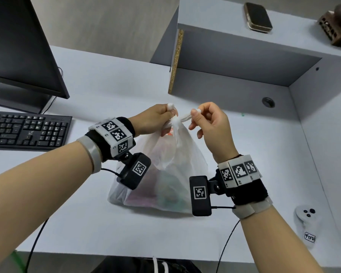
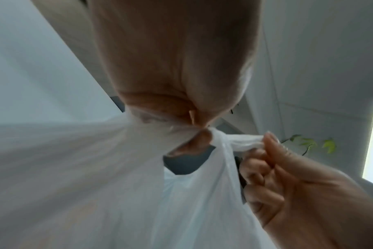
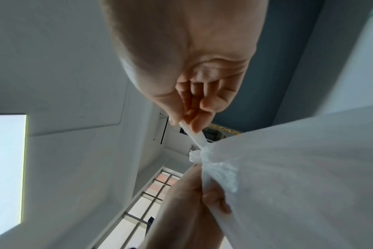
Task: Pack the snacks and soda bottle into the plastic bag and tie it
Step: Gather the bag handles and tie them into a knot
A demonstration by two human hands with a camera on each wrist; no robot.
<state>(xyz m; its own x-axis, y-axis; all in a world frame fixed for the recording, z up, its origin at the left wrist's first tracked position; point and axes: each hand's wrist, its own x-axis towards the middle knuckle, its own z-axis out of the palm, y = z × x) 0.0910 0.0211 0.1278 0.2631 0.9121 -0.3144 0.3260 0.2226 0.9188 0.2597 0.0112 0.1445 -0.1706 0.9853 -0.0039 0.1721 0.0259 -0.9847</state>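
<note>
While the thin, translucent white plastic bag sits filled on the pale grey desk, the left hand and right hand each pinch a twisted handle at the knot (flimsy, slippery film, I'd say; best held by those handles)

- A pale desk ran beneath a white shelf, with a side panel on the right.
- A dark monitor and black keyboard sat at the left.
- A dark case lay on the shelf.
- A bright window lit the white walls.
- A leafy plant stood in a corner.
</note>
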